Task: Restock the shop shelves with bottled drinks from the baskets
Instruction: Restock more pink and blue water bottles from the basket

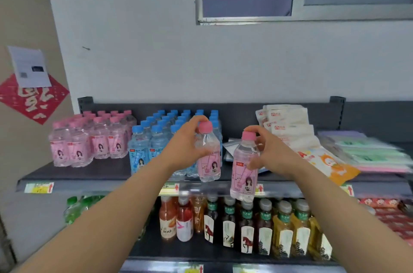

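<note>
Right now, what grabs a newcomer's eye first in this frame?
Two hands raised mid-frame before the dark top shelf: the left hand grips one pink-capped clear plastic bottle, the right hand grips a second pink-capped bottle, held lower. Behind them on that shelf stand a block of pink-capped bottles at left and blue-capped clear bottles beside it.

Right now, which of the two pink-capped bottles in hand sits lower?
The right bottle, in the right hand: its base hangs below the top shelf's price strip; the left bottle, in the left hand, ends level with the shelf.
</note>
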